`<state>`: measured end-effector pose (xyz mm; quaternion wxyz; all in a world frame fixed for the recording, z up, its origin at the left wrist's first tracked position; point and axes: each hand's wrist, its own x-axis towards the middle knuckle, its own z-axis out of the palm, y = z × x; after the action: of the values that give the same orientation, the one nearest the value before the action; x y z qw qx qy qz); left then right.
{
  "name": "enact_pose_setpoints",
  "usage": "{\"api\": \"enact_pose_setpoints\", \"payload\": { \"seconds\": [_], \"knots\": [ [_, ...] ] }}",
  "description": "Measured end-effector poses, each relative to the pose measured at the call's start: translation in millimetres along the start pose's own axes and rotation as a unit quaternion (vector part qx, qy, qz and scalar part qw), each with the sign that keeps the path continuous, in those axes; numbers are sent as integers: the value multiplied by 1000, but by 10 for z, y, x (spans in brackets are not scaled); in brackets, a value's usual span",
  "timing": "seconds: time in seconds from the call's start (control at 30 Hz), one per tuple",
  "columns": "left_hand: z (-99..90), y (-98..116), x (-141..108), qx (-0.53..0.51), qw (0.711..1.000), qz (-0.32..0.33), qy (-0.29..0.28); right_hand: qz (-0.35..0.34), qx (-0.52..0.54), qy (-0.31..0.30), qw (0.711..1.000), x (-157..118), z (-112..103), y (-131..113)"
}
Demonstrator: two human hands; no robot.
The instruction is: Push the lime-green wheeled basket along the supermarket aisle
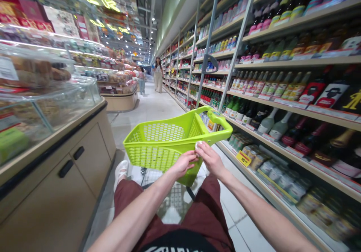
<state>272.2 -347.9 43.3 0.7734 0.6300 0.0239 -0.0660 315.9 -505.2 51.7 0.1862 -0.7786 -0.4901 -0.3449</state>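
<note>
A lime-green shopping cart (158, 143) stands in front of my legs, its handle (222, 131) pointing to the right. My right hand (210, 158) is at the cart's near side, its fingers pinching a small white item (199, 145) too small to name. Just left of it, my left hand (186, 161) has curled fingers, with the fingertips close to or touching the right hand's fingers. Whether the left fingers also hold part of the white item cannot be made out. The cart's basket shows nothing inside its front part.
Shelves of bottles (270, 86) and cans run along the right, with a yellow price tag (243, 158) low down. At the left is a display counter (56, 146) with packaged food. A person (158, 75) and a smaller person (141, 81) are farther down the aisle.
</note>
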Motion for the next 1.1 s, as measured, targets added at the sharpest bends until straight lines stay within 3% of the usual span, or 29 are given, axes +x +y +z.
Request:
{"api": "enact_pose_setpoints", "payload": {
  "seconds": [0.07, 0.13, 0.23, 0.37, 0.47, 0.53, 0.7, 0.77, 1.0, 1.1],
  "knots": [
    [-43, -31, 63, 156, 986, 37, 47, 9, -50, 63, 997, 93, -42, 155],
    [-109, -103, 112, 273, 956, 65, 89, -6, -91, 86, 992, 150, -24, 283],
    [-212, -239, 120, 427, 892, 102, 107, -64, -108, 51, 991, 108, 140, 346],
    [-317, -389, 39, 640, 749, 148, 87, -89, -96, -10, 991, -145, 517, 185],
    [-423, -470, -21, 696, 698, 155, 70, -106, -72, -75, 989, -299, 732, 20],
    [-515, -505, -45, 716, 677, 161, 67, -112, -60, -81, 989, -272, 757, -39],
    [-715, -496, -91, 739, 641, 155, 138, -60, -71, 28, 995, 178, 551, 26],
    [-763, -480, -120, 741, 633, 155, 161, -47, -82, 40, 995, 268, 565, 61],
    [-899, -559, -189, 753, 604, 206, 162, -86, -59, -43, 994, -235, 1148, -103],
    [-969, -597, -188, 752, 603, 206, 171, -93, -36, -55, 994, -167, 1163, -182]
  ]
}}
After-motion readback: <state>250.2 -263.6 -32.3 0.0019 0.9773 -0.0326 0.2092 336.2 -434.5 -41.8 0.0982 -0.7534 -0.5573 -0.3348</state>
